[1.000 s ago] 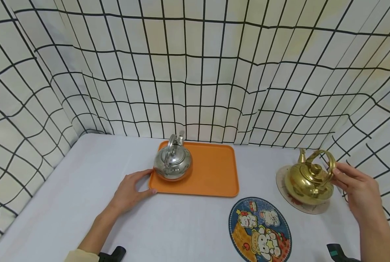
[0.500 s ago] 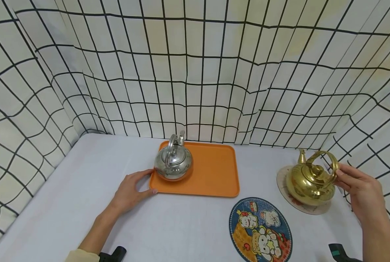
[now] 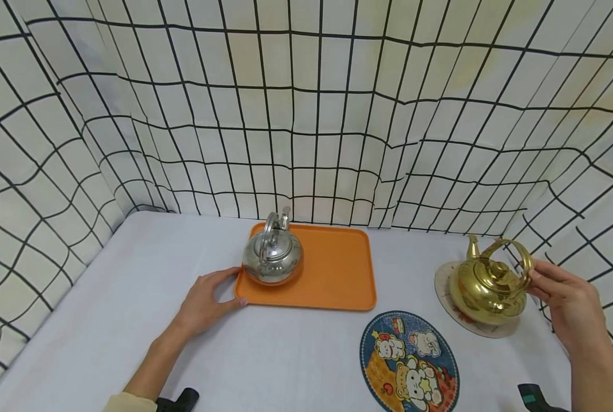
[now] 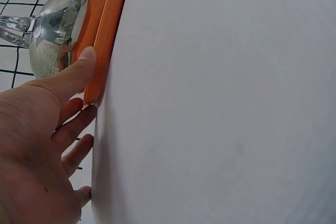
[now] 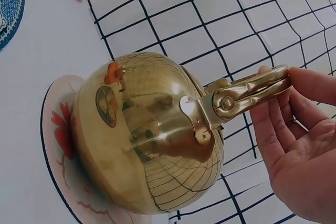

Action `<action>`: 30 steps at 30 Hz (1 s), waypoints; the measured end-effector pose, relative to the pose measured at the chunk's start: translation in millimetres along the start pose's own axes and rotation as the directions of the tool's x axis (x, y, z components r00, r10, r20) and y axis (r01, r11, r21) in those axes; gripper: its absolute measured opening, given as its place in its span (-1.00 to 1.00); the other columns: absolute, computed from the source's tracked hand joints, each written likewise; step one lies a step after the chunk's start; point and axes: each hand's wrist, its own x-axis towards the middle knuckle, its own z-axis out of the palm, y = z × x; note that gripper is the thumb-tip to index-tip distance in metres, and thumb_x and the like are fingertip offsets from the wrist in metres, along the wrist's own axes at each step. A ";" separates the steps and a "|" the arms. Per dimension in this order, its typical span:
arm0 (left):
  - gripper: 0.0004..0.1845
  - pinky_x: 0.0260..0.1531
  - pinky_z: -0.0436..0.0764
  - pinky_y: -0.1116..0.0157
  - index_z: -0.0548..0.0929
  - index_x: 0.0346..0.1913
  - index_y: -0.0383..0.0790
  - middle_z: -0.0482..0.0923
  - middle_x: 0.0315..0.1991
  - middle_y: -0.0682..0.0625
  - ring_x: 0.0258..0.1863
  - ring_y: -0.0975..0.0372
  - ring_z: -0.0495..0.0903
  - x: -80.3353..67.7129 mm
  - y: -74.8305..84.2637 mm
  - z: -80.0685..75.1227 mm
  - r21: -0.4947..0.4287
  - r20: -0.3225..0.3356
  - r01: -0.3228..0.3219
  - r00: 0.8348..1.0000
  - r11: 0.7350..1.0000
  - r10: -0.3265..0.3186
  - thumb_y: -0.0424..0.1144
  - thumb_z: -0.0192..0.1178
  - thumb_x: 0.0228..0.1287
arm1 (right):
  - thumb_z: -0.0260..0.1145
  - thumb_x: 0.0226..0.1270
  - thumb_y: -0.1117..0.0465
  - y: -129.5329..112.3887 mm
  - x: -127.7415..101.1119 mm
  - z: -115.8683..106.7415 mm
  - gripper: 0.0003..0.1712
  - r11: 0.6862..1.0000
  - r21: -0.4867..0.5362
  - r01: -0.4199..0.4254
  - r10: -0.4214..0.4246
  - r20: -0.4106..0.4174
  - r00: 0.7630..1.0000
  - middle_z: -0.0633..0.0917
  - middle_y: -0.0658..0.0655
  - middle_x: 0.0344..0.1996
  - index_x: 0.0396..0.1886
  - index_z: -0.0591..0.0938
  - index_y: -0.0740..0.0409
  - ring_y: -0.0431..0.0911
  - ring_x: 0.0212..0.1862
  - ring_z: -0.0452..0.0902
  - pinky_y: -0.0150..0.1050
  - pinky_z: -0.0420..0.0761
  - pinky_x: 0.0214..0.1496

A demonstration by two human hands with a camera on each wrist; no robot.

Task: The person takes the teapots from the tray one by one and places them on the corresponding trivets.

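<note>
Left hand (image 3: 203, 302): flat on the counter (image 3: 105, 320), fingers relaxed, thumb touching the orange tray (image 3: 332, 274).
Silver kettle (image 3: 272, 256): on the tray, just beyond the thumb.
Right hand (image 3: 569, 303): fingers curled round the brass kettle's (image 3: 486, 286) handle.
Brass kettle: on a round mat (image 3: 453, 315).

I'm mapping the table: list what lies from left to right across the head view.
left hand → silver kettle on the orange tray → cartoon mat → gold kettle → right hand.
</note>
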 end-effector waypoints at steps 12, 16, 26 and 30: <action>-0.19 0.51 0.28 -0.33 0.45 0.50 -0.16 0.44 0.49 -0.24 0.51 -0.23 0.30 -0.8 0.6 -0.1 -0.004 -0.003 -0.001 1.000 1.000 0.001 0.01 0.48 0.25 | 0.13 0.58 0.43 3.9 1.2 -8.0 -0.63 1.000 0.002 -0.003 0.003 0.035 0.999 0.85 -0.13 -0.13 0.02 0.81 0.06 -0.30 -0.21 0.80 -0.53 0.74 -0.13; -0.19 0.51 0.28 -0.33 0.45 0.51 -0.17 0.44 0.50 -0.24 0.52 -0.23 0.30 -0.9 0.1 0.1 -0.002 0.001 0.002 1.000 1.000 -0.002 0.02 0.48 0.26 | 0.13 0.59 0.39 4.1 0.6 -11.4 -0.64 0.999 -0.051 -0.017 0.017 0.009 1.000 0.83 -0.18 -0.15 0.03 0.81 0.03 -0.32 -0.22 0.78 -0.57 0.69 -0.13; -0.19 0.51 0.27 -0.33 0.44 0.51 -0.15 0.43 0.50 -0.24 0.52 -0.23 0.29 0.1 0.2 -0.2 -0.003 0.004 0.015 1.000 1.000 -0.015 0.02 0.47 0.26 | 0.08 0.61 0.38 7.0 2.1 -19.0 -0.63 0.999 -0.035 -0.019 0.021 0.073 0.997 0.83 -0.15 -0.16 0.04 0.79 0.04 -0.32 -0.18 0.75 -0.52 0.66 -0.12; -0.19 0.51 0.26 -0.33 0.45 0.51 -0.15 0.44 0.50 -0.24 0.52 -0.23 0.28 0.7 -0.9 -0.5 -0.010 0.002 0.004 1.000 1.000 -0.004 0.02 0.48 0.26 | 0.04 0.64 0.37 7.7 3.1 -21.9 -0.62 0.998 -0.057 -0.009 0.016 0.135 0.991 0.81 -0.17 -0.12 0.06 0.77 0.05 -0.33 -0.13 0.73 -0.51 0.61 -0.10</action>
